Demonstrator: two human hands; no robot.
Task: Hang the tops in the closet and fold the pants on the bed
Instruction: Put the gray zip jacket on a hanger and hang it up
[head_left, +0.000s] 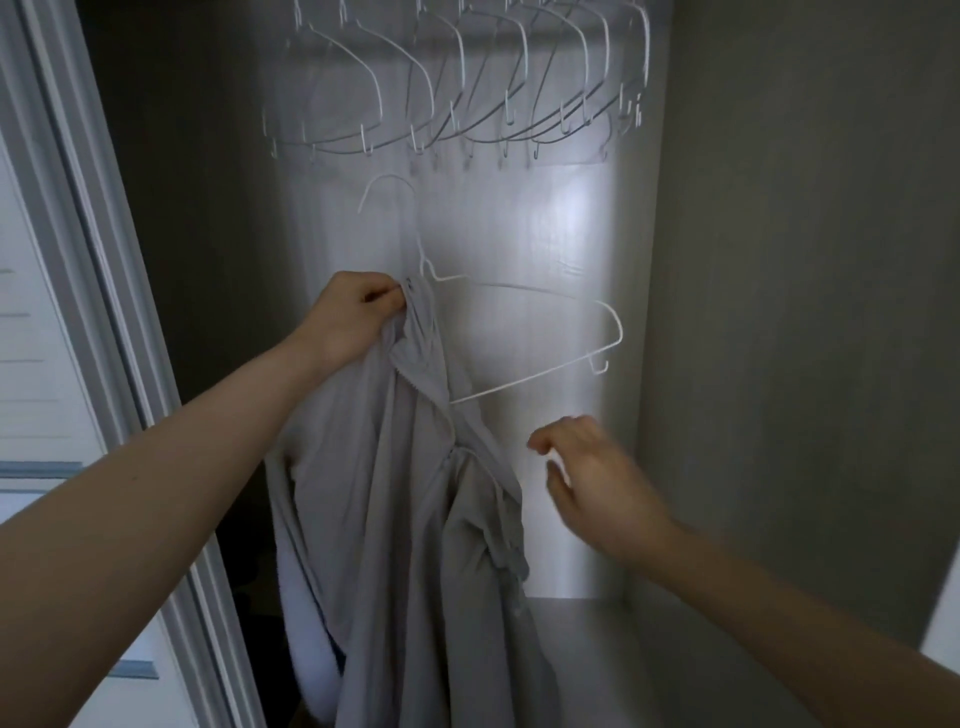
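A light grey top (415, 519) hangs in loose folds in front of the open closet. My left hand (350, 317) pinches its neckline together with the neck of a white wire hanger (519, 338). The hanger's left half is inside the top, and its right shoulder sticks out bare. Its hook points up, below the rail and free of it. My right hand (592, 473) hovers below the hanger's bare end, beside the cloth, with fingers loosely curled and nothing in them.
Several empty white wire hangers (467, 93) hang in a row at the top of the closet. A sliding door frame (104, 291) stands on the left. A grey side wall (805, 312) closes the right, with a pale shelf (597, 649) below.
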